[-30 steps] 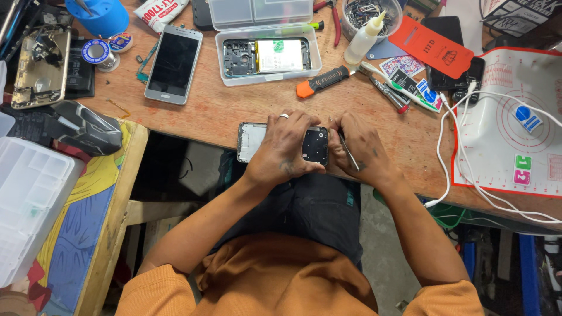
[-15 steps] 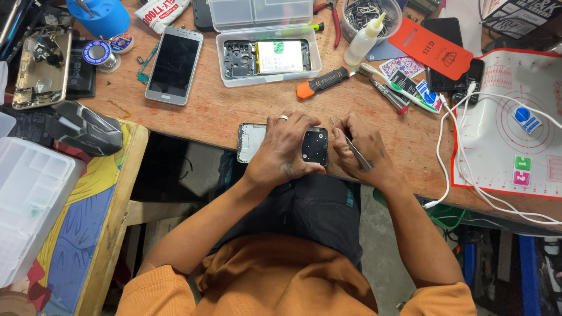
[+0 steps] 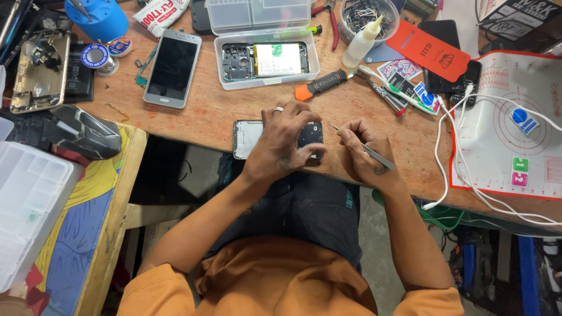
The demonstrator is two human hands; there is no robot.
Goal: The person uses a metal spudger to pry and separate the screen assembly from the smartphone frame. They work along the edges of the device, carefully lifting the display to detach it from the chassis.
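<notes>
Fingers [image 3: 293, 126] of the left hand [image 3: 281, 146] clamp the opened phone [image 3: 249, 137] against the table [image 3: 205, 120] edge to steady it; the right hand [image 3: 363, 152] pinches tweezers [image 3: 366, 149], tip aimed at the phone.

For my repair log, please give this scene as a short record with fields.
left hand: left hand presses down an opened phone with white and black inner parts
right hand: right hand holds thin metal tweezers, tip clear of the phone
surface: brown wooden table
nearby: silver smartphone with dark screen; orange-and-black screwdriver; clear plastic tray
</notes>
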